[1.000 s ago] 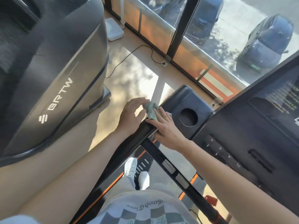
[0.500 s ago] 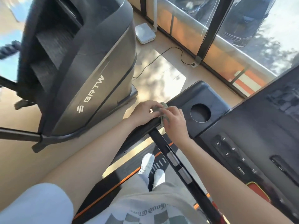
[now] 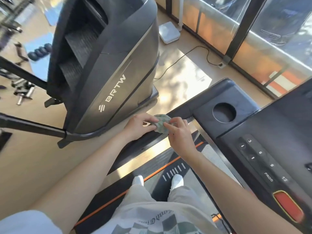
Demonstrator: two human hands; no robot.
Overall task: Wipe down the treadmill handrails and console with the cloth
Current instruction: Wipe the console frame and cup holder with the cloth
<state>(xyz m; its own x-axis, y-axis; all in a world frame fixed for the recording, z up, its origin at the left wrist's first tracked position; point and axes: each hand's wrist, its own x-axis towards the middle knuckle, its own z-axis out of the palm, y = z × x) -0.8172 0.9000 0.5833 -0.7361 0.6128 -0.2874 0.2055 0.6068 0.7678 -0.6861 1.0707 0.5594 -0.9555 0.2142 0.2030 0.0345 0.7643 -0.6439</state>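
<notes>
Head view: my left hand (image 3: 138,127) and right hand (image 3: 180,138) both pinch the bunched cloth (image 3: 162,123) between them, just above the handrail (image 3: 179,112). Handrail step, I judge, regripping. Next: press cloth down, sweep along rail; console (image 3: 270,132) rightward later.

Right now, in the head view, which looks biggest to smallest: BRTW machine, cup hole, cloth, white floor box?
1. BRTW machine, by far.
2-4. cup hole, white floor box, cloth: about alike; the box lies farther off and the cloth is partly hidden, so unranked.
</notes>
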